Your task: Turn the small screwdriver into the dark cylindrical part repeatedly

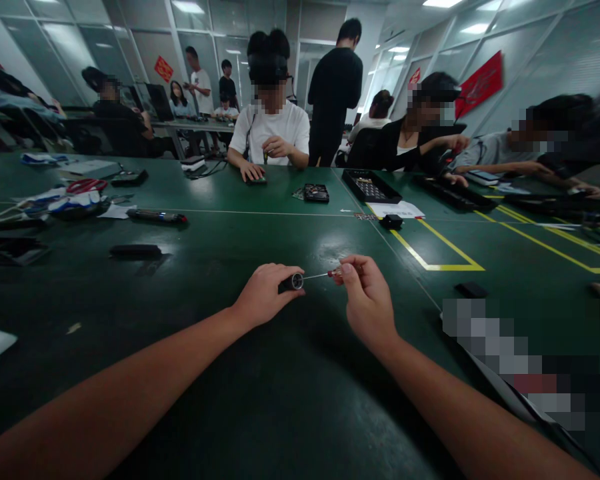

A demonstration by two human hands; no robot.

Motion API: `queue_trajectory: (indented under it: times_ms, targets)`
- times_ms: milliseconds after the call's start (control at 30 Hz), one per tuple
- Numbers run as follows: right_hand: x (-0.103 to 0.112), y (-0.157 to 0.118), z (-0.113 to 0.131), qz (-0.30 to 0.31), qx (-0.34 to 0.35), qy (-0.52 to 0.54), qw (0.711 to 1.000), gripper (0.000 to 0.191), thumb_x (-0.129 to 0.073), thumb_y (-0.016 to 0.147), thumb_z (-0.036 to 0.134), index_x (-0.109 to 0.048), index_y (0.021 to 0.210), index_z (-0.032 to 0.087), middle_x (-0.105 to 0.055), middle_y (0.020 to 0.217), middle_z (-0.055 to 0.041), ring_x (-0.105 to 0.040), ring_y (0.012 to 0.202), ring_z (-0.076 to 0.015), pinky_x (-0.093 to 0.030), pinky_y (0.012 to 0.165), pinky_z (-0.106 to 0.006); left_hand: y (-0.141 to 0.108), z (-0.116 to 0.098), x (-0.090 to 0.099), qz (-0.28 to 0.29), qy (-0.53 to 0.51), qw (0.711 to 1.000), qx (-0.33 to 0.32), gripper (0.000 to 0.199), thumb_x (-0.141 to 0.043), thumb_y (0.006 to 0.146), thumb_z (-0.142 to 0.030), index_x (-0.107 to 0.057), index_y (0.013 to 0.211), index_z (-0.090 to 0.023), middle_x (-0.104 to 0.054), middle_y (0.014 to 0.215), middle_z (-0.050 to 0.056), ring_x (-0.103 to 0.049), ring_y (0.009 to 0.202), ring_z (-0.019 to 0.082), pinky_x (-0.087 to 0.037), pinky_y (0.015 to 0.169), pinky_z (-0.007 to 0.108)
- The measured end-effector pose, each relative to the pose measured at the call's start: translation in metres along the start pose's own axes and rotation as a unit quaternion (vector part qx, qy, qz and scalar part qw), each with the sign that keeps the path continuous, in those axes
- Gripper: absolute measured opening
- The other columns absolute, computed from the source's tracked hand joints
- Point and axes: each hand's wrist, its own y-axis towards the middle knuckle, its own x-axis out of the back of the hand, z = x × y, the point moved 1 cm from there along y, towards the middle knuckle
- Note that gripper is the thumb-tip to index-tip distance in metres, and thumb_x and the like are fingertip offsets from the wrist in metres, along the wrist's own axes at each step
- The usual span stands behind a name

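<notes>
Over the middle of the green table (280, 413), my left hand (265, 293) is closed round a small black flashlight (297, 282). Its round, silver-ringed end faces me and to the right; most of the body is hidden by my fingers. My right hand (371, 300) pinches the red-and-clear handle of a thin screwdriver (316, 276). The metal shaft points left, and its tip is at the flashlight's ringed end. Whether the tip touches the rim or sits inside it, I cannot tell.
Left lie a black case (136, 251), a dark pen-shaped tool (157, 217) and red cables (87, 187). A small black block (392, 222) and a black parts tray (371, 186) are farther right. Yellow tape (450, 267) marks the table. A person (270, 130) works opposite.
</notes>
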Motion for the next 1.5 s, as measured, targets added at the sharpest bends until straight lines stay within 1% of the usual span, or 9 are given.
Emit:
queue_trajectory:
  times_ms: [100, 233, 600, 700, 800, 900, 1067, 1333, 1500]
  targets:
    - [-0.003, 0.001, -0.001, -0.01, -0.002, 0.004, 1.0, 0.016, -0.055, 0.098, 0.039, -0.059, 0.102, 0.024, -0.067, 0.083, -0.0018, -0.067, 0.079, -0.0195, -0.053, 0.075, -0.036, 0.0, -0.001, -0.001, 0.01, 0.006, 1.0, -0.007, 0.032, -0.073, 0.091, -0.034, -0.067, 0.121, -0.025, -0.074, 0.113, 0.003, -0.065, 0.103, 0.024, -0.046, 0.097, 0.045]
    - [-0.004, 0.002, -0.003, 0.006, -0.007, -0.017, 1.0, 0.019, -0.051, 0.1, 0.039, -0.06, 0.098, 0.023, -0.067, 0.079, -0.0015, -0.066, 0.075, -0.0187, -0.052, 0.072, -0.035, 0.0, -0.001, -0.002, 0.019, 0.016, 1.0, -0.01, 0.033, -0.076, 0.089, -0.033, -0.068, 0.12, -0.024, -0.075, 0.11, 0.003, -0.066, 0.101, 0.024, -0.045, 0.097, 0.045]
    - [-0.007, 0.003, -0.014, 0.012, -0.033, -0.004, 0.999, 0.023, -0.05, 0.1, 0.045, -0.058, 0.096, 0.024, -0.067, 0.079, -0.0008, -0.064, 0.074, -0.0185, -0.05, 0.074, -0.036, 0.001, 0.003, -0.001, 0.013, 0.025, 1.0, 0.0, 0.036, -0.074, 0.09, -0.033, -0.067, 0.124, -0.024, -0.075, 0.108, 0.004, -0.066, 0.099, 0.024, -0.046, 0.097, 0.046]
    - [-0.006, 0.01, -0.024, -0.015, -0.102, 0.071, 0.992, 0.025, -0.054, 0.095, 0.049, -0.057, 0.092, 0.025, -0.066, 0.078, -0.0004, -0.064, 0.071, -0.0191, -0.053, 0.073, -0.038, 0.005, 0.005, 0.003, -0.002, 0.03, 0.999, -0.027, 0.034, -0.072, 0.091, -0.034, -0.068, 0.124, -0.026, -0.075, 0.116, 0.004, -0.066, 0.107, 0.025, -0.045, 0.102, 0.047]
    - [-0.003, 0.019, -0.037, 0.006, -0.197, 0.187, 0.962, 0.027, -0.059, 0.089, 0.051, -0.054, 0.082, 0.026, -0.055, 0.065, 0.0036, -0.057, 0.058, -0.0178, -0.058, 0.072, -0.042, 0.009, 0.011, 0.007, -0.026, 0.05, 0.998, -0.036, 0.036, -0.07, 0.093, -0.034, -0.066, 0.127, -0.026, -0.073, 0.12, 0.005, -0.065, 0.112, 0.025, -0.043, 0.105, 0.048]
    - [0.0, 0.023, -0.043, -0.03, -0.213, 0.202, 0.956, 0.026, -0.064, 0.086, 0.048, -0.055, 0.08, 0.025, -0.057, 0.066, 0.0033, -0.057, 0.058, -0.0156, -0.059, 0.073, -0.04, 0.011, 0.018, 0.009, -0.006, 0.065, 0.998, -0.013, 0.032, -0.071, 0.092, -0.03, -0.067, 0.123, -0.024, -0.074, 0.115, 0.004, -0.065, 0.107, 0.024, -0.044, 0.103, 0.048]
    - [-0.005, 0.018, -0.038, -0.032, -0.164, 0.172, 0.971, 0.026, -0.065, 0.087, 0.05, -0.059, 0.088, 0.024, -0.064, 0.073, 0.0022, -0.062, 0.065, -0.0159, -0.055, 0.069, -0.035, 0.01, 0.018, 0.006, 0.005, 0.067, 0.998, -0.012, 0.032, -0.073, 0.09, -0.03, -0.067, 0.121, -0.024, -0.074, 0.117, 0.004, -0.065, 0.108, 0.025, -0.041, 0.106, 0.049]
    - [-0.004, 0.009, -0.013, -0.006, -0.03, 0.025, 0.999, 0.021, -0.05, 0.1, 0.044, -0.056, 0.095, 0.024, -0.065, 0.077, 0.0007, -0.064, 0.072, -0.0173, -0.051, 0.073, -0.036, 0.007, 0.012, 0.005, 0.018, 0.068, 0.997, -0.006, 0.033, -0.073, 0.09, -0.033, -0.068, 0.122, -0.027, -0.074, 0.119, 0.005, -0.065, 0.114, 0.027, -0.033, 0.115, 0.057]
    - [-0.003, 0.006, -0.011, 0.015, -0.008, -0.031, 0.999, 0.019, -0.046, 0.103, 0.04, -0.056, 0.1, 0.024, -0.068, 0.08, -0.0008, -0.065, 0.075, -0.0183, -0.05, 0.074, -0.036, 0.006, 0.013, 0.003, 0.021, 0.064, 0.998, 0.003, 0.036, -0.074, 0.089, -0.035, -0.067, 0.124, -0.027, -0.074, 0.12, 0.005, -0.065, 0.116, 0.028, -0.031, 0.117, 0.059]
